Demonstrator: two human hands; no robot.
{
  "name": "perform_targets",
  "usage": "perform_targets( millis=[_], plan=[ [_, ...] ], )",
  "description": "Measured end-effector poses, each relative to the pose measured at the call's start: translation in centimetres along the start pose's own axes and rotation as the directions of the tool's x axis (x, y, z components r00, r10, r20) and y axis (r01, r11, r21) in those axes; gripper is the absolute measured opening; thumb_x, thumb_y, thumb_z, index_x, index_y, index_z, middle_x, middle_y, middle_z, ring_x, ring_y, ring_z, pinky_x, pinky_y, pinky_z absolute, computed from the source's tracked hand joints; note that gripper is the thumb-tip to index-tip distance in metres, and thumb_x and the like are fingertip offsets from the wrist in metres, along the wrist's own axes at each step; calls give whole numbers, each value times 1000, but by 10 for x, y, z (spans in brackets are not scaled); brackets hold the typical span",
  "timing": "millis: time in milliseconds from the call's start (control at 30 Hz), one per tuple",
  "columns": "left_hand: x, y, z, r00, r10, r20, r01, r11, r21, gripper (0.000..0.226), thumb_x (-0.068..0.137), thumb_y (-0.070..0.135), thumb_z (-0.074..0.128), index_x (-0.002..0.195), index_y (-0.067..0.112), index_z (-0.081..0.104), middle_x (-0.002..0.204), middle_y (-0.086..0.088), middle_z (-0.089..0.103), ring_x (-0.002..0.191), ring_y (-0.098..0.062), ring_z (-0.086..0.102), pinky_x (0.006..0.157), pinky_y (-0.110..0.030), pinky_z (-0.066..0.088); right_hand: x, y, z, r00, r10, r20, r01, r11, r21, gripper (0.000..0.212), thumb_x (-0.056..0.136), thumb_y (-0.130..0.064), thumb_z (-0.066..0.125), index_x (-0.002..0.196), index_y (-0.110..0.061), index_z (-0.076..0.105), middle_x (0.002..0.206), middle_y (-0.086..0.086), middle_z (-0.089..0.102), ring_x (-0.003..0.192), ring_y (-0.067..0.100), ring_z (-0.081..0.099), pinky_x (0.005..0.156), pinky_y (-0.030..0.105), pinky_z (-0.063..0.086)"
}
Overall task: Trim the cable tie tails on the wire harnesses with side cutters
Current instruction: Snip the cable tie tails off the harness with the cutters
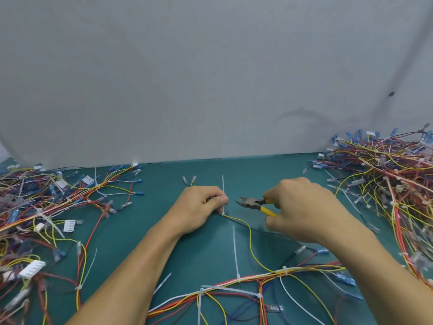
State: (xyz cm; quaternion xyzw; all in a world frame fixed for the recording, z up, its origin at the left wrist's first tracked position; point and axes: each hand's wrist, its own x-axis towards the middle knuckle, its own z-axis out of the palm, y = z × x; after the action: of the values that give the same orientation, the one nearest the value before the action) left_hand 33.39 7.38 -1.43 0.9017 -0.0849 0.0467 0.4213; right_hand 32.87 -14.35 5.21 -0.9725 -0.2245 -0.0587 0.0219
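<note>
My left hand (201, 207) pinches a thin yellow-and-black wire pair (246, 226) at a white cable tie, whose long tail (223, 191) stands upright beside my thumb. My right hand (302, 207) grips the yellow-handled side cutters (254, 204). Their jaws are open and point left, a short gap from the tie tail. The wire pair runs down to a harness (269, 276) lying across the green mat in front of me. Several white tie tails stick out from it, one long one (235, 252) pointing away from me.
A tangled pile of harnesses (46, 207) covers the mat's left side. A larger heap (386, 179) fills the right side up to the grey wall (210, 78). Two loose terminals (189, 179) lie beyond my left hand. Bare green mat (164, 184) shows between the piles.
</note>
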Motion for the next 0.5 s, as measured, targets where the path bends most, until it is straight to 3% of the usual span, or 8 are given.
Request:
perform_targets(
  millis=[133,267,500],
  plan=[
    [3,4,2,1000,-18,-13,19,999,44,22,95,22,55,74,19,64,71,7,68,64,-3,51,65,-14,39,-1,-17,13,999,-33,29,33,999,0,19,79,-39,58,79,-21,54,71,-6,40,78,27,46,59,30,31],
    [2,5,2,1000,-28,-13,29,998,58,21,94,22,56,75,17,63,70,6,67,62,-3,50,64,-14,38,0,-23,24,998,-23,58,22,1000,23,23,78,-39,58,93,-23,64,80,-1,45,78,27,45,63,30,35],
    [2,3,1,999,-37,-22,38,998,57,21,94,24,57,74,17,63,72,1,68,62,-7,49,65,-22,41,2,-23,30,996,-6,86,1,998,55,20,80,-39,58,87,-20,60,74,1,44,76,31,46,63,29,36]
  ],
)
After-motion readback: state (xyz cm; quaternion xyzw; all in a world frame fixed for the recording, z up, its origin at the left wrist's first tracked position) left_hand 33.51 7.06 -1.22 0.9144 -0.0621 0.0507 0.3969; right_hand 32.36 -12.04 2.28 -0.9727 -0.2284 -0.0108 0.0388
